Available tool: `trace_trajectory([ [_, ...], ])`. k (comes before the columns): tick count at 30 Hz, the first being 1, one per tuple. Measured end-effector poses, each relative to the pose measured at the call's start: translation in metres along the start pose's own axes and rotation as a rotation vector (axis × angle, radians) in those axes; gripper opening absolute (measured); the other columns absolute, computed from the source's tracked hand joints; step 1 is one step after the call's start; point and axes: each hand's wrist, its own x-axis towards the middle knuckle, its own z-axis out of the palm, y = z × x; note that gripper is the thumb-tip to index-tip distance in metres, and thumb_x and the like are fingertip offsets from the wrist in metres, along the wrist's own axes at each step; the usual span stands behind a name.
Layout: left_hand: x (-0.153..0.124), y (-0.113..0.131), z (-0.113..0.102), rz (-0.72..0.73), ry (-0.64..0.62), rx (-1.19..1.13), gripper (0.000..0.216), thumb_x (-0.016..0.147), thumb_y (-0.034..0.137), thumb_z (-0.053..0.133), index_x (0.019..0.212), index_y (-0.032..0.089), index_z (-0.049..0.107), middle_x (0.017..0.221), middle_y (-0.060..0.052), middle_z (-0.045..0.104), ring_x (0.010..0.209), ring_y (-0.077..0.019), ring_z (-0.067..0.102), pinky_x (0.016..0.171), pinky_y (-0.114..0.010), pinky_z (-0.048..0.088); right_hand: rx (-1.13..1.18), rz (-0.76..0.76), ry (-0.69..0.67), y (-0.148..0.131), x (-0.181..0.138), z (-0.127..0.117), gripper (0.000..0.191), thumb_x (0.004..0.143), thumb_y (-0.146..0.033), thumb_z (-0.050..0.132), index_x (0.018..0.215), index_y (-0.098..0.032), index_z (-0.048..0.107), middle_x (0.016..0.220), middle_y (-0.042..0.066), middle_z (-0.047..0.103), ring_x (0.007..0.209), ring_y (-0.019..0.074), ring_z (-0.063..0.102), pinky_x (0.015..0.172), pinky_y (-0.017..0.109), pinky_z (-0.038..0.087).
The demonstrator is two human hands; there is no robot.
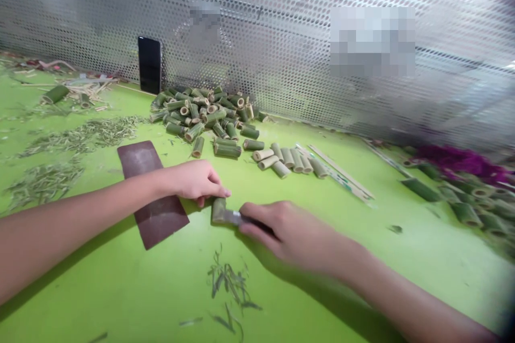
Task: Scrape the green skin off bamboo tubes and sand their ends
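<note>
A: Where is the tube [218,212]?

B: On the table [153,295], beyond some loose shavings [229,281], lying with its length pointing roughly toward the mesh [277,64]

A: And how does each grip stand?

B: The left grip [199,179] pinches the tube at its far end, though part of the contact is hidden. The right grip [277,225] is closed around the handle of the knife [234,217], and the blade meets the tube's right side near its close end

A: How is the tube likely to handle?

B: Light, by the look of it, and stiff; short bamboo should hardly give when squeezed. The skin looks smooth, so it may slip, and being round it could roll. It is probably tough overall, yet a blade that bites along the grain might split the rim

A: Where is it best held?

B: At the end away from the blade, as the left grip has it, with pressure down onto the table so that it neither spins nor slides

A: What lies about it?

B: The brown sheet [167,225] beneath the left forearm [92,203], pale tubes [298,161] farther off, and a green heap [197,112] near the upright phone [149,64]
</note>
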Motion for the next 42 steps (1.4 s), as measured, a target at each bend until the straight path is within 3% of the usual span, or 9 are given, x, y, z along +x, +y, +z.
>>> trace_trajectory([
  [2, 0.0, -0.002, -0.001, -0.002, 0.01, -0.035, 0.043, 0.083, 0.062, 0.074, 0.073, 0.02, 0.072, 0.056, 0.003, 0.065, 0.054, -0.0143, 0.061, 0.058, -0.027, 0.045, -0.012, -0.102, -0.023, 0.0, -0.007, 0.001, 0.02, 0.106, -0.028, 0.05, 0.093, -0.022, 0.064, 0.071, -0.003, 0.066, 0.056, 0.0125, 0.055, 0.058, 0.028, 0.036],
  [4, 0.0, -0.003, -0.002, -0.002, 0.007, -0.044, 0.046, 0.079, 0.066, 0.076, 0.075, 0.02, 0.072, 0.057, 0.003, 0.065, 0.054, -0.0145, 0.061, 0.058, -0.028, 0.045, -0.044, -0.152, 0.04, 0.003, -0.01, 0.004, 0.022, 0.107, -0.029, 0.048, 0.095, -0.022, 0.064, 0.071, -0.003, 0.066, 0.055, 0.0125, 0.054, 0.061, 0.029, 0.037],
  [10, -0.001, -0.001, 0.0, -0.019, 0.003, 0.032, 0.055, 0.079, 0.073, 0.071, 0.065, 0.021, 0.063, 0.048, 0.004, 0.059, 0.052, -0.0153, 0.062, 0.059, -0.028, 0.044, -0.215, -0.122, 0.313, 0.015, 0.002, 0.017, 0.026, 0.109, -0.03, 0.043, 0.099, -0.017, 0.064, 0.072, 0.0, 0.067, 0.056, 0.0139, 0.053, 0.064, 0.031, 0.035],
  [17, 0.001, -0.001, 0.003, -0.014, 0.04, 0.073, 0.059, 0.08, 0.076, 0.067, 0.06, 0.021, 0.059, 0.047, 0.003, 0.06, 0.048, -0.0141, 0.056, 0.056, -0.027, 0.04, -0.288, -0.091, 0.395, 0.011, 0.015, 0.023, 0.028, 0.11, -0.032, 0.042, 0.097, -0.017, 0.062, 0.072, 0.001, 0.067, 0.059, 0.0146, 0.054, 0.064, 0.031, 0.032],
  [23, 0.005, 0.0, 0.005, -0.03, 0.126, 0.094, 0.057, 0.082, 0.071, 0.068, 0.057, 0.021, 0.056, 0.042, 0.004, 0.055, 0.043, -0.0131, 0.047, 0.051, -0.028, 0.035, -0.13, 0.038, 0.257, 0.011, 0.016, 0.017, 0.026, 0.109, -0.035, 0.045, 0.095, -0.02, 0.061, 0.073, 0.0, 0.065, 0.056, 0.013, 0.051, 0.058, 0.028, 0.031],
  [26, 0.004, 0.0, 0.004, -0.018, 0.093, 0.079, 0.054, 0.083, 0.068, 0.069, 0.06, 0.021, 0.06, 0.046, 0.004, 0.058, 0.046, -0.0133, 0.052, 0.053, -0.028, 0.037, -0.018, 0.093, 0.14, 0.009, 0.013, 0.006, 0.024, 0.108, -0.035, 0.046, 0.097, -0.021, 0.062, 0.071, -0.001, 0.064, 0.054, 0.0121, 0.051, 0.054, 0.026, 0.03],
  [30, 0.002, -0.002, 0.003, -0.001, 0.045, 0.058, 0.049, 0.086, 0.065, 0.068, 0.065, 0.02, 0.067, 0.051, 0.003, 0.063, 0.049, -0.0134, 0.057, 0.056, -0.027, 0.04, 0.094, -0.001, -0.085, 0.005, 0.004, -0.007, 0.025, 0.107, -0.034, 0.049, 0.094, -0.021, 0.065, 0.072, -0.002, 0.066, 0.057, 0.0116, 0.055, 0.055, 0.025, 0.035],
  [32, 0.002, -0.003, 0.003, 0.009, 0.038, 0.045, 0.049, 0.086, 0.065, 0.069, 0.066, 0.02, 0.067, 0.05, 0.003, 0.062, 0.048, -0.0132, 0.057, 0.056, -0.027, 0.04, 0.091, -0.055, -0.119, 0.006, -0.001, -0.007, 0.024, 0.107, -0.032, 0.049, 0.094, -0.021, 0.066, 0.073, -0.001, 0.067, 0.059, 0.0121, 0.057, 0.058, 0.025, 0.037],
  [42, 0.002, -0.008, 0.001, 0.107, -0.034, 0.009, 0.057, 0.085, 0.071, 0.067, 0.06, 0.02, 0.06, 0.052, 0.003, 0.061, 0.048, -0.0128, 0.057, 0.058, -0.027, 0.043, -0.256, -0.064, 0.318, 0.02, 0.01, 0.018, 0.026, 0.108, -0.032, 0.045, 0.103, -0.018, 0.066, 0.074, 0.002, 0.069, 0.059, 0.0161, 0.057, 0.063, 0.03, 0.035],
])
